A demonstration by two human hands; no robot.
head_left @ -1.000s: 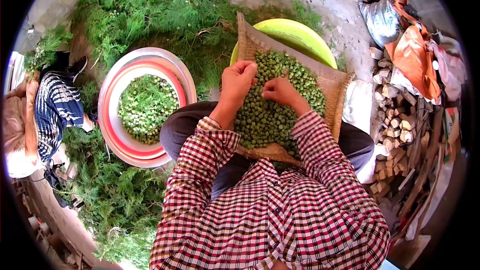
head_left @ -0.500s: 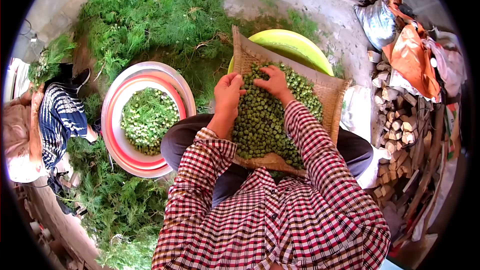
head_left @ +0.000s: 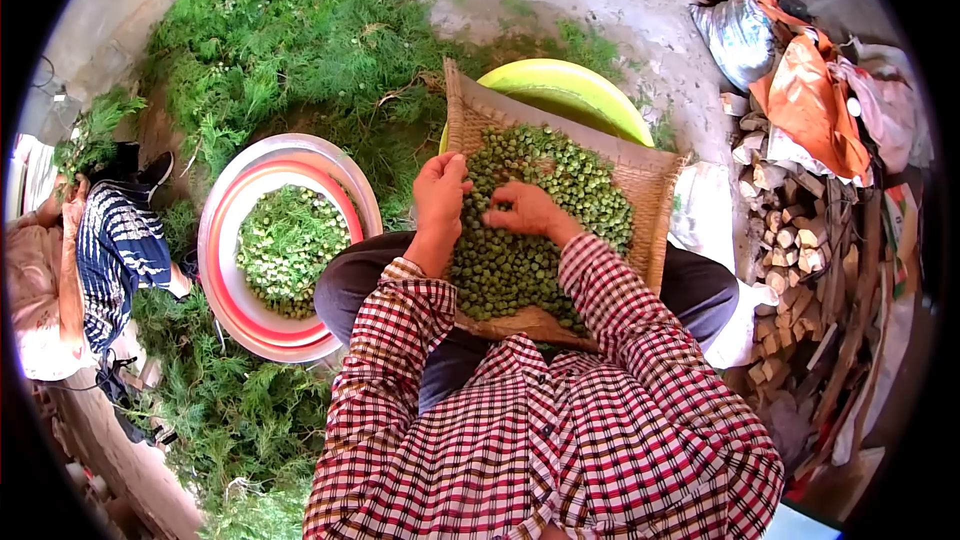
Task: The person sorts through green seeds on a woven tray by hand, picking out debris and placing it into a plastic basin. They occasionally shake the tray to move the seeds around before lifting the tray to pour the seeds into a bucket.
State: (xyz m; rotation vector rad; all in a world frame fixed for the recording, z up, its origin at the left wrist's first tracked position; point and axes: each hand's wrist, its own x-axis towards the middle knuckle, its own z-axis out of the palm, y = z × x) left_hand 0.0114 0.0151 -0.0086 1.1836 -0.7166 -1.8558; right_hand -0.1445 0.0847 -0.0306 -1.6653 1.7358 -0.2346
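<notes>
A woven tray [head_left: 642, 185] rests across my lap, heaped with small round green cones [head_left: 510, 270]. My left hand [head_left: 440, 202] is over the tray's left part, its fingers closed together; whatever is between them is too small to make out. Over the middle of the cones is my right hand [head_left: 525, 212], palm down, fingers bent and pointing left, slightly blurred at the tips.
Left of my knee stands a red-rimmed basin [head_left: 225, 240] of cones and sprigs. A yellow-green tub [head_left: 590, 90] is behind the tray. Green branches [head_left: 290, 40] cover the ground. A co-worker's arm [head_left: 72, 270] is far left; firewood [head_left: 790, 240] lies right.
My right hand has moved down and slightly left over the cones, toward the tray's middle. My left hand stays closed near the left edge. The whole view has shifted slightly.
</notes>
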